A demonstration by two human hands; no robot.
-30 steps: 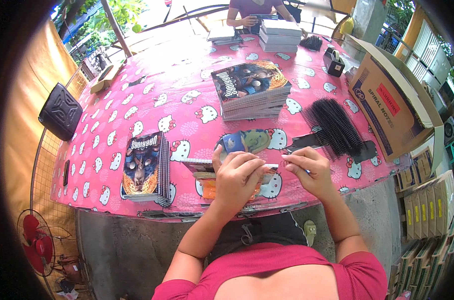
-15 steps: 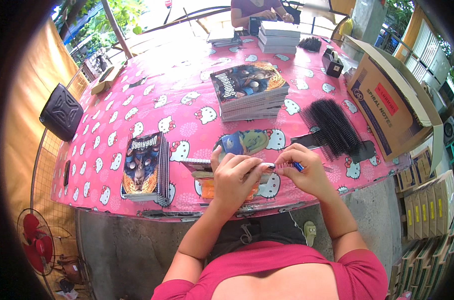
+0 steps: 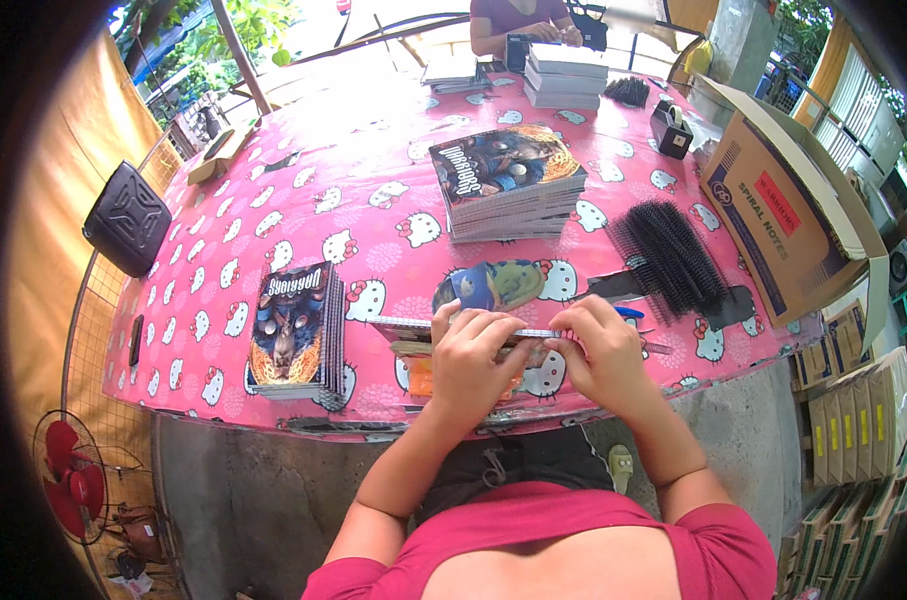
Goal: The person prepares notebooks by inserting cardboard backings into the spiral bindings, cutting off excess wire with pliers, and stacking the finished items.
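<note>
A spiral notebook (image 3: 403,325) is held edge-on near the table's front edge, its bound edge towards me. My left hand (image 3: 473,355) wraps round its middle, thumb on the near side. At its right end, my right hand (image 3: 595,350) pinches the bound edge between thumb and fingers. A blue-handled tool (image 3: 629,312) shows just past the right hand; its working end is hard to make out. Beyond the notebook lies a blue and olive patterned pouch (image 3: 493,286). Something orange (image 3: 428,378) shows below the notebook, partly hidden by my left hand.
Left stands a stack of illustrated notebooks (image 3: 291,330); a taller stack (image 3: 508,190) is farther back. Black spiral coils (image 3: 673,258) lie right, near an open cardboard box (image 3: 783,215) and tape dispenser (image 3: 670,130). Across the table a person (image 3: 518,28) works beside stacked books (image 3: 563,75).
The blue-handled tool was in my right hand and now shows beyond it. My right fingers have closed on the notebook's bound edge, while the left hand keeps its hold.
</note>
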